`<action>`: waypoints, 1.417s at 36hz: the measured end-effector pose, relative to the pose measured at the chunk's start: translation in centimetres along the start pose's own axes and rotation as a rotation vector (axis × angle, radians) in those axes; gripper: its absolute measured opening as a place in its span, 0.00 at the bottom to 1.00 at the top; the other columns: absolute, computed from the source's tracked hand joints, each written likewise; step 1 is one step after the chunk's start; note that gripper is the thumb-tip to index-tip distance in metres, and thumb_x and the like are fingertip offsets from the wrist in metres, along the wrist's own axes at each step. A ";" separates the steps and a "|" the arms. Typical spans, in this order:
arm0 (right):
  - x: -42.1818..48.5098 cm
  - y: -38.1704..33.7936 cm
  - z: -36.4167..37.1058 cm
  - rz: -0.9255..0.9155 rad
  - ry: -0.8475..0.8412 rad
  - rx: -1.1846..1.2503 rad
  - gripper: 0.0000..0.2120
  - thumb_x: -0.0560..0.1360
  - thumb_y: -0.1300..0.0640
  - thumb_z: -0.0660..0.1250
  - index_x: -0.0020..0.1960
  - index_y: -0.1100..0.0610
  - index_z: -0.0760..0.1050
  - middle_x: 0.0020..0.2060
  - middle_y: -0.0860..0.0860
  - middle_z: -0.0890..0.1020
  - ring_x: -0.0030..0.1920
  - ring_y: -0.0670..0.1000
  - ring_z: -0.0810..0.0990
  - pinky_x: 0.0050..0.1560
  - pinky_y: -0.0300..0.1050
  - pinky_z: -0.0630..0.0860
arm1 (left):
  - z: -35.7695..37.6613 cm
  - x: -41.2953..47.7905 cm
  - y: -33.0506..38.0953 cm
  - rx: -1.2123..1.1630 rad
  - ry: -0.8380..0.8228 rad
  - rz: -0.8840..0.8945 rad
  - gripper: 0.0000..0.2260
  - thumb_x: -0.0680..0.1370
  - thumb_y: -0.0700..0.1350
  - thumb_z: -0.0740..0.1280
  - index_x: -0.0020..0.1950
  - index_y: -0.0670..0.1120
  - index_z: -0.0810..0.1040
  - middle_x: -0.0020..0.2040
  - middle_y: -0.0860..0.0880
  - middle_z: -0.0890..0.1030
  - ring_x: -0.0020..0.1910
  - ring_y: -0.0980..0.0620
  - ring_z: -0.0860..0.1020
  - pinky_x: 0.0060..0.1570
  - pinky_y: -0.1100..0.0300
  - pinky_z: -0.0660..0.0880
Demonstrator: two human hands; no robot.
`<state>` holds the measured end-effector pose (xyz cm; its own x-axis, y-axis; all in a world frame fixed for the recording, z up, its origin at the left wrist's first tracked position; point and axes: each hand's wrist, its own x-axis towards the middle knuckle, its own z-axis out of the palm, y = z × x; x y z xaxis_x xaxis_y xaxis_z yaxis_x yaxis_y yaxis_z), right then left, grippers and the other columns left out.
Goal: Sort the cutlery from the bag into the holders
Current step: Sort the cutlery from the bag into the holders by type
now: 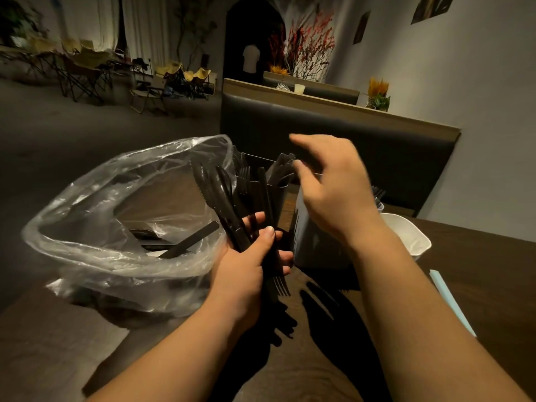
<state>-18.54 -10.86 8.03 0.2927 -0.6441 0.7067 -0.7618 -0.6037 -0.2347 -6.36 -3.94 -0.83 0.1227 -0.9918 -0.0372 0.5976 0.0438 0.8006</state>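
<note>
Tabletop [493,256] of dark wood carries everything, with one padded booth back [362,134] standing beyond its far edge. One clear plastic bag [95,216] sits at the left edge, its mouth rolled open and wide; inside lies loose black cutlery [191,242], of which one handle shows plainly and the rest is too dim to count. Two holders can be made out near the middle of the far edge. A grey boxy holder [316,245] stands in front, partly covered by the right forearm, and a darker holder [255,166] just behind it has fork tines and wrapped pieces rising from it. One white tub [412,236] stands right of them, with more fork tines showing behind it. The right hand [333,192] hovers above the holders with fingers loosely spread, holding nothing. The left hand [249,265] is between the bag and the grey holder, its fingers and thumb curled tight around one bundle of black cutlery [223,204]. Several serrated knife blades fan upward toward the bag's rim, too overlapped to count, and one fork's tines [281,285] point down below the fist. One pale blue strip [449,300] lies toward the right edge.
</note>
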 end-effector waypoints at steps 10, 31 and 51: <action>-9.9 -0.4 -0.4 0.628 -0.528 0.616 0.09 0.75 0.48 0.72 0.46 0.53 0.78 0.38 0.54 0.85 0.37 0.54 0.86 0.35 0.47 0.80 | 0.4 -0.5 -0.4 -0.046 -0.015 -0.031 0.11 0.81 0.37 0.65 0.60 0.50 0.77 0.52 0.43 0.83 0.44 0.47 0.86 0.38 0.51 0.84; -4.0 1.1 -8.7 0.151 0.008 0.823 0.08 0.77 0.55 0.68 0.55 0.54 0.80 0.47 0.51 0.87 0.46 0.54 0.86 0.38 0.42 0.81 | 0.6 -0.8 -1.3 0.151 -0.179 -0.035 0.07 0.83 0.40 0.62 0.61 0.45 0.68 0.44 0.43 0.82 0.31 0.48 0.77 0.30 0.57 0.73; -3.6 1.6 -7.1 -0.257 0.209 0.203 0.08 0.76 0.63 0.64 0.54 0.63 0.77 0.48 0.57 0.81 0.50 0.54 0.82 0.50 0.47 0.82 | 0.4 -0.3 -1.3 -0.068 -0.156 -0.192 0.12 0.72 0.42 0.70 0.54 0.43 0.73 0.35 0.47 0.79 0.32 0.49 0.78 0.36 0.55 0.78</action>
<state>-24.92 -6.14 9.83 0.3191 -0.3626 0.8756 -0.5432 -0.8271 -0.1446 -7.54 -3.70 -1.64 -0.1193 -0.9890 -0.0877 0.6509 -0.1446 0.7453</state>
